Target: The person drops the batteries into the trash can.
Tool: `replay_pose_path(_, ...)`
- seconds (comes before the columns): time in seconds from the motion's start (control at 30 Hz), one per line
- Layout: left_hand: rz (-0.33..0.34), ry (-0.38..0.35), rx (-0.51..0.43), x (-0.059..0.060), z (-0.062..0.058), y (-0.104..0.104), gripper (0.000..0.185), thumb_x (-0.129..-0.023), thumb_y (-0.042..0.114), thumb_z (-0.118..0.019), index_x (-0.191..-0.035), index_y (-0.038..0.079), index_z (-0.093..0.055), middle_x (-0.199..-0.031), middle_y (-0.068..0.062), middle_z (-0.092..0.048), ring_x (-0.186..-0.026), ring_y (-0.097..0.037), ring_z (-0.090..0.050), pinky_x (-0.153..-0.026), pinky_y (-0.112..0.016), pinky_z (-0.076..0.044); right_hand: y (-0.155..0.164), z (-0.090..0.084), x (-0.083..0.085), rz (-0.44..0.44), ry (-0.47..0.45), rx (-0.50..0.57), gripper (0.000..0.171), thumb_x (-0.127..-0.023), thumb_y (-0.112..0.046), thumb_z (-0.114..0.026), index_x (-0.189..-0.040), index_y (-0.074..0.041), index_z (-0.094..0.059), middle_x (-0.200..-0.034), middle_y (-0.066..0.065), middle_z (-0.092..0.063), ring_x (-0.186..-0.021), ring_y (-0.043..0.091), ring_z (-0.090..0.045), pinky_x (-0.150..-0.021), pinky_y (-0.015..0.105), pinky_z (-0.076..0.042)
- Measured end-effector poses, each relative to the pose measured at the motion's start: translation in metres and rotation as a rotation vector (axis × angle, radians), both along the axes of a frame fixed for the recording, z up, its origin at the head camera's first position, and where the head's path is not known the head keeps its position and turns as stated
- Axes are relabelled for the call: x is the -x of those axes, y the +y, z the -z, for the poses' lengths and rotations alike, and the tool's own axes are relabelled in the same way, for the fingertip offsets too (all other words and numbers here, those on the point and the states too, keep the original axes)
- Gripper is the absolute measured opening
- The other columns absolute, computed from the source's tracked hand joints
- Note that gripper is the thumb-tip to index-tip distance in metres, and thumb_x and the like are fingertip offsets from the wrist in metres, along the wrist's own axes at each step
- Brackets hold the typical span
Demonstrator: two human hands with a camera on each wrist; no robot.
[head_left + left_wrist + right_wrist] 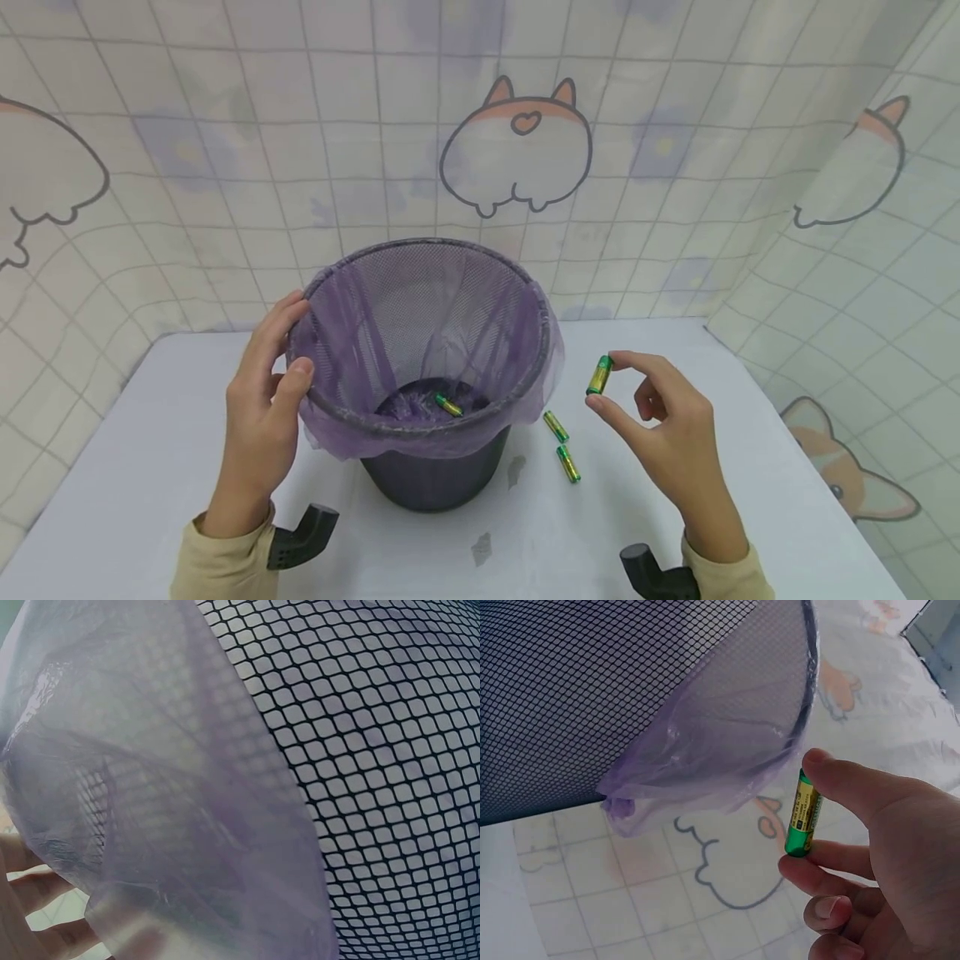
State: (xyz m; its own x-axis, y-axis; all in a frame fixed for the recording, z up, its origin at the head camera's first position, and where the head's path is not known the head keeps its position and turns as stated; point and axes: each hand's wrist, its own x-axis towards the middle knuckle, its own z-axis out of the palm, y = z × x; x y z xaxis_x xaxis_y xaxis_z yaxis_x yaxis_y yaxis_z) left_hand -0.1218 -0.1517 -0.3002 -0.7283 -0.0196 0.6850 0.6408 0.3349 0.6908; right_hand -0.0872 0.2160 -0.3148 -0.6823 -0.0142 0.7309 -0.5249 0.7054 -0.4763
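Note:
A dark mesh trash bin (442, 479) stands upright on the white table, lined with a thin purple bag (540, 383) folded over its rim. Inside, a green-and-gold battery (448, 406) lies on the bottom. My left hand (262, 408) holds the bin's left rim, thumb and fingertips against the bag-covered edge; the liner partly hides those fingers in the left wrist view. Between thumb and forefinger, my right hand (667, 425) pinches another battery (599, 375) by its ends, right of the bin and above the table. The right wrist view shows this battery (804, 814) apart from the liner.
Two more batteries, one farther back (556, 426) and one nearer (568, 463), lie on the table (405, 550) right of the bin. Grey patches (482, 549) mark the tabletop. A checked curtain (645, 250) with cartoon animals hangs behind and along the sides.

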Motion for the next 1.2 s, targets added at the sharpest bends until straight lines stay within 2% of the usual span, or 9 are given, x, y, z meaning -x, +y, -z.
replay_pose_path(0.17,-0.004,-0.002,0.007,0.000,0.000,-0.001,0.047,-0.095,0.009,-0.045,-0.141,0.007,-0.049,-0.149,-0.009,-0.045,-0.114,-0.013,-0.049,-0.071,-0.010,-0.042,-0.006,-0.012,0.002,-0.008,0.007,0.018,0.051,-0.065,-0.006,-0.085,-0.112,-0.008,-0.069,-0.075,-0.005,-0.048,-0.063,0.006,-0.036,-0.057,0.018,-0.029)
replay_pose_path(0.5,-0.012,-0.007,0.016,0.000,-0.002,0.000,0.047,-0.094,0.010,-0.044,-0.141,0.008,-0.049,-0.149,-0.008,-0.045,-0.114,-0.012,-0.050,-0.072,-0.009,-0.043,-0.021,-0.027,0.006,-0.058,0.082,0.059,0.047,-0.064,-0.003,-0.083,-0.109,-0.002,-0.070,-0.070,0.002,-0.046,-0.063,0.007,-0.036,-0.055,0.021,-0.028)
replay_pose_path(1.03,-0.009,-0.001,0.021,0.000,-0.001,0.000,0.046,-0.095,0.010,-0.045,-0.142,0.009,-0.049,-0.149,-0.008,-0.045,-0.113,-0.013,-0.051,-0.073,-0.010,-0.043,-0.034,-0.038,0.013,-0.112,0.087,0.065,0.047,-0.068,-0.006,-0.082,-0.114,-0.005,-0.069,-0.076,0.001,-0.050,-0.063,0.007,-0.037,-0.055,0.021,-0.028)
replay_pose_path(1.2,-0.018,-0.022,0.025,0.000,-0.001,-0.001,0.046,-0.096,0.011,-0.045,-0.142,0.009,-0.049,-0.149,-0.007,-0.044,-0.114,-0.012,-0.050,-0.073,-0.010,-0.043,-0.038,-0.041,0.015,-0.143,0.082,0.066,0.048,-0.070,-0.007,-0.082,-0.115,-0.007,-0.069,-0.078,0.000,-0.051,-0.064,0.008,-0.037,-0.055,0.021,-0.029)
